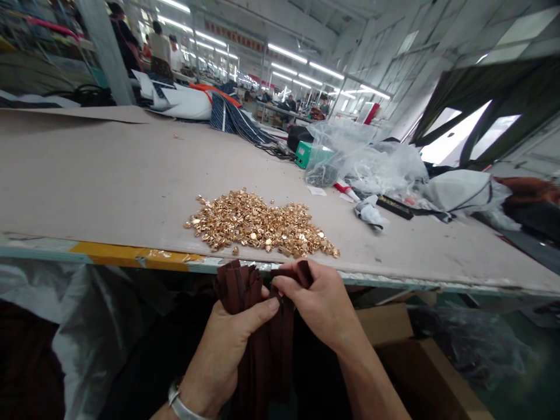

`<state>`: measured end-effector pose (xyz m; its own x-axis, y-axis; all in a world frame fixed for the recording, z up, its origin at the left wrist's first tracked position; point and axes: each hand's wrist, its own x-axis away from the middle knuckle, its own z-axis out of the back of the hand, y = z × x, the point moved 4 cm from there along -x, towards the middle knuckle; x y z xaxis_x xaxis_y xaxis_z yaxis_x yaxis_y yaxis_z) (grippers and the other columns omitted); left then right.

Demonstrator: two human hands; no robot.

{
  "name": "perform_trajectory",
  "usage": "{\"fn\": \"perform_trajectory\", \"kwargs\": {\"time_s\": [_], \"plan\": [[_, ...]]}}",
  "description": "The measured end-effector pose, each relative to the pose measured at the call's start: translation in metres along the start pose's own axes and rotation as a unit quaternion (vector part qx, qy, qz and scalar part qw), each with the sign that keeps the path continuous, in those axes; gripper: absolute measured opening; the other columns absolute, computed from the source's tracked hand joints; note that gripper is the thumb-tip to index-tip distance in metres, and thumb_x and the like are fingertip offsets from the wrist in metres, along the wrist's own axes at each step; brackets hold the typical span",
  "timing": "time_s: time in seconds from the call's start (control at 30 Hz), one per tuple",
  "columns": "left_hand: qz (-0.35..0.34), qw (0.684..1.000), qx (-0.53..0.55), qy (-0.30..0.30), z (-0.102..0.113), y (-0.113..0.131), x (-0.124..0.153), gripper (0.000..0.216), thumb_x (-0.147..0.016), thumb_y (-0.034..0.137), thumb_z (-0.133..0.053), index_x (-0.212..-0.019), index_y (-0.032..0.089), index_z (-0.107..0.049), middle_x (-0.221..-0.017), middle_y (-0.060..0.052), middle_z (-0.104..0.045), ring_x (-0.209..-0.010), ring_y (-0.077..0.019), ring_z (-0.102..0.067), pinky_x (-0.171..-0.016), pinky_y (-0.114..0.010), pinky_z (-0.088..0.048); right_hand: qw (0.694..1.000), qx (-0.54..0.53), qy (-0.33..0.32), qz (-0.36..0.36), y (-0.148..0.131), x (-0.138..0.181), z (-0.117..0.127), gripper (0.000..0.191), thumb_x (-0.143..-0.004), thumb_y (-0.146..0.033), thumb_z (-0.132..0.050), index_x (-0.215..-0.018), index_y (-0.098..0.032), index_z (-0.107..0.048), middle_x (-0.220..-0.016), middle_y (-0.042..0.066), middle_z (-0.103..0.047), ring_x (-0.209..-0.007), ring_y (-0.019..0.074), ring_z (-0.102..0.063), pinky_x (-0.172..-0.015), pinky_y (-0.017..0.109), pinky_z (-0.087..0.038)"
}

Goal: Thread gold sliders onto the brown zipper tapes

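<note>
A bundle of brown zipper tapes [238, 286] hangs below the table's front edge. My left hand [227, 350] is wrapped round the bundle, thumb pressed toward the right. My right hand [321, 306] pinches the top end of one brown zipper tape [301, 273] next to the bundle. Just beyond both hands, a heap of small gold zipper sliders [262, 224] lies on the table [109, 181]. A watch shows on my left wrist.
Clear plastic bags [363, 157], a green box [308, 154] and a black strip [394, 207] lie at the far right of the table. Striped cloth [238, 122] lies at the back. A cardboard box [420, 361] stands under the table. People work far behind.
</note>
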<state>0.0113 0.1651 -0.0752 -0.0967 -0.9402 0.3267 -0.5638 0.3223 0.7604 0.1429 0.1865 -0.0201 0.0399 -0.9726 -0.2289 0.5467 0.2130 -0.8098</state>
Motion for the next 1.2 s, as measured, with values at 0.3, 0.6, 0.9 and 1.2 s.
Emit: {"fn": "perform_trajectory", "kwargs": {"time_s": [0.3, 0.6, 0.9, 1.2], "plan": [[0.007, 0.998, -0.062, 0.018, 0.004, 0.002, 0.002, 0.022, -0.061, 0.021, -0.081, -0.076, 0.019, -0.064, -0.068, 0.003, -0.068, -0.064, -0.0142, -0.063, -0.063, -0.025, -0.049, 0.990, 0.046, 0.113, 0.069, -0.011, -0.016, 0.006, 0.007, -0.085, -0.024, -0.060, -0.080, -0.019, -0.063, -0.069, -0.002, -0.064, -0.065, 0.0139, -0.056, -0.063, 0.025, -0.040], [0.002, 0.992, -0.075, -0.101, -0.004, -0.005, 0.008, 0.034, -0.055, 0.013, -0.079, -0.088, 0.018, -0.073, -0.081, -0.003, -0.074, -0.085, -0.0230, -0.065, -0.077, -0.031, -0.049, 0.980, -0.159, -0.120, 0.007, -0.009, 0.009, -0.002, 0.019, -0.093, -0.034, -0.051, -0.081, -0.020, -0.049, -0.060, -0.006, -0.054, -0.053, 0.0097, -0.050, -0.051, 0.020, -0.040], [0.050, 0.998, -0.043, -0.025, 0.008, -0.010, 0.010, 0.029, -0.050, 0.023, -0.083, -0.071, 0.015, -0.064, -0.057, 0.001, -0.064, -0.047, -0.0117, -0.056, -0.052, -0.024, -0.043, 0.989, -0.117, 0.079, -0.036, 0.017, 0.002, 0.023, 0.025, -0.080, -0.042, -0.066, -0.081, -0.019, -0.056, -0.055, -0.009, -0.039, -0.044, 0.0078, -0.034, -0.043, 0.021, -0.030], [0.052, 0.998, -0.019, -0.027, 0.012, -0.007, 0.014, 0.023, -0.060, 0.020, -0.078, -0.078, 0.016, -0.064, -0.056, 0.003, -0.060, -0.051, -0.0098, -0.053, -0.053, -0.022, -0.041, 0.915, 0.385, 0.102, 0.061, -0.017, -0.023, -0.005, 0.005, -0.082, -0.018, -0.062, -0.083, -0.022, -0.065, -0.084, 0.004, -0.064, -0.072, 0.0207, -0.060, -0.063, 0.029, -0.039]]}}
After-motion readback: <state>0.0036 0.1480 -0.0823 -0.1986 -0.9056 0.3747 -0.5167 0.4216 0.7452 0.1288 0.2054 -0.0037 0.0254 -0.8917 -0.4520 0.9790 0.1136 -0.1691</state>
